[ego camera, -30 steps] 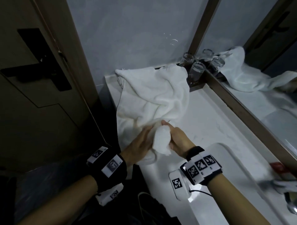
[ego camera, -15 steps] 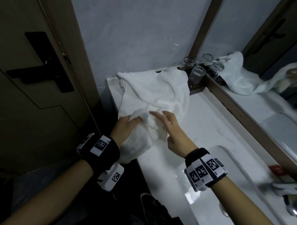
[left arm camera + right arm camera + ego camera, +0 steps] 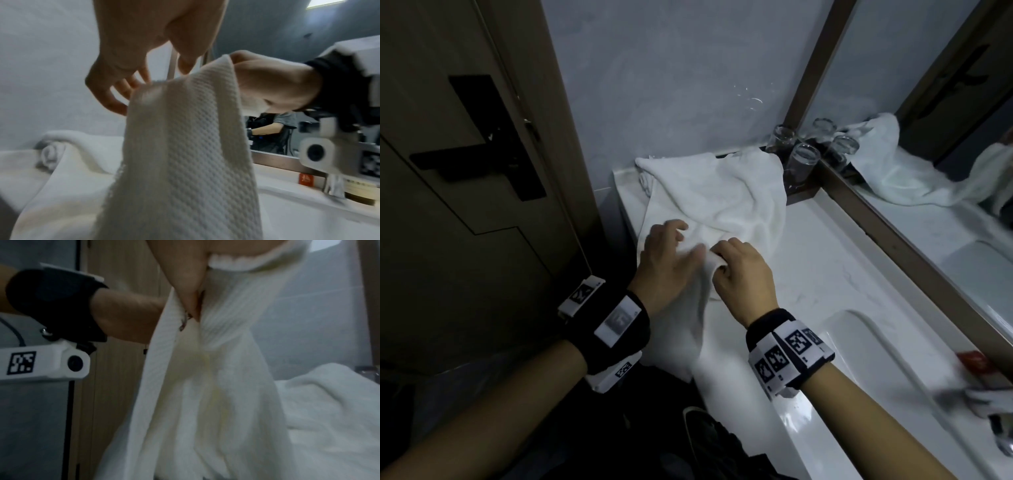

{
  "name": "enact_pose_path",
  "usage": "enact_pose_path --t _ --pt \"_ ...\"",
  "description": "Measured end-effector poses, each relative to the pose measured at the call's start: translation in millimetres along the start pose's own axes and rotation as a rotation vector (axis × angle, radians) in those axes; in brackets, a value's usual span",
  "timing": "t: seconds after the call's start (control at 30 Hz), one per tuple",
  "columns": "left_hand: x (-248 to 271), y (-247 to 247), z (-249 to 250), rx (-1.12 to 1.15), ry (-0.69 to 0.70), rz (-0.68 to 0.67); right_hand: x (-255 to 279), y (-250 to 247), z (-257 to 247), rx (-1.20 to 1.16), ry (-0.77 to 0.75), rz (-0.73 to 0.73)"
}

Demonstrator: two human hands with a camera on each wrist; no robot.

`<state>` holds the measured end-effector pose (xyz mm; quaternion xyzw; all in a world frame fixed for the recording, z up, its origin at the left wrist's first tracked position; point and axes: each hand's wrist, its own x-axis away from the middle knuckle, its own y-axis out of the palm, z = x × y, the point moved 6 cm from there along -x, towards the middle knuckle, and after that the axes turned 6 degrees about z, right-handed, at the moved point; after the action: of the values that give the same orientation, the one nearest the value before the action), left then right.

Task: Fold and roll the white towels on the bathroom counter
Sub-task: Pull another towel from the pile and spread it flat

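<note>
The right hand [image 3: 744, 274] pinches the waffle towel [image 3: 180, 146] by its top edge while the left hand [image 3: 664, 263], fingers loose, holds nothing. Likely still sorting it out for the first fold; next, the left should catch the other corner and spread it on the tabletop [image 3: 808, 274].

Towel [image 3: 717, 202] on counter [image 3: 815, 270], left of glasses [image 3: 803, 161]

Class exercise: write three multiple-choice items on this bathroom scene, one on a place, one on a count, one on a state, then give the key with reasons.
1. Where do the drinking glasses stand?
A. counter's far corner by the mirror
B. in the sink
C. on the floor

2. How many hands touch the towel?
A. none
B. one
C. two

3. The towel's near end is
A. rolled tight
B. hanging off the counter edge
C. folded square

Key:
1 A: glasses stand beside the mirror.
2 C: left hand and right hand both on the towel.
3 B: it drapes below the counter.
</note>
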<state>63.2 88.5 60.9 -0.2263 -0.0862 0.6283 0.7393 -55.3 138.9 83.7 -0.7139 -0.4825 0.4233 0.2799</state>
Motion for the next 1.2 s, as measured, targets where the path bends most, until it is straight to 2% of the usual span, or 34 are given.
enact_pose_path --t 0.1,0.13,0.17,0.3,0.43,0.53,0.57,0.63,0.73,0.8,0.87,0.93,1.0,1.07,1.13,1.2 --pt "22 16 10 -0.024 0.085 -0.327 -1 -8 -2 0.006 0.134 0.038" --pt "28 20 10 -0.058 0.091 -0.407 0 -11 -4 -0.02 0.172 0.041" --pt "31 20 9 -0.078 0.085 -0.416 0 -12 -6 -0.042 0.195 0.034" --pt "28 1 10 -0.094 0.104 -0.101 2 -12 -16 0.002 0.153 -0.038" --pt "26 -24 2 -0.322 0.137 0.056 5 -25 -9 0.138 0.076 -0.009" --pt "26 -32 -4 -0.613 0.215 0.061 4 -33 1 0.119 0.134 0.017" --pt "26 -34 -6 -0.627 0.22 0.061 2 -36 5 0.107 0.158 0.032" --pt "24 -45 -12 -0.516 0.146 0.078 -2 -42 14 0.082 0.173 0.064" --pt "20 -62 -22 -0.383 0.003 0.112 -5 -37 25 0.204 0.033 -0.03" --pt "21 -67 -19 -0.409 0.053 0.116 -2 -32 34 0.277 0.008 -0.068" --pt "24 -66 -18 -0.538 0.121 0.082 1 -32 36 0.321 -0.024 -0.028" --pt "27 -70 -26 -0.618 0.102 0.073 0 -37 38 0.277 -0.022 0.023" --pt "27 -75 -36 -0.599 0.043 0.063 -4 -43 45 0.149 0.043 0.052" --pt "25 -80 -43 -0.545 0.011 0.057 -6 -45 59 -0.017 0.189 0.014" --pt "24 -83 -46 -0.52 0.016 0.042 -6 -46 68 -0.176 0.319 -0.015" --pt "26 -84 -44 -0.502 0.043 0.041 -8 -51 72 -0.235 0.351 0.032"
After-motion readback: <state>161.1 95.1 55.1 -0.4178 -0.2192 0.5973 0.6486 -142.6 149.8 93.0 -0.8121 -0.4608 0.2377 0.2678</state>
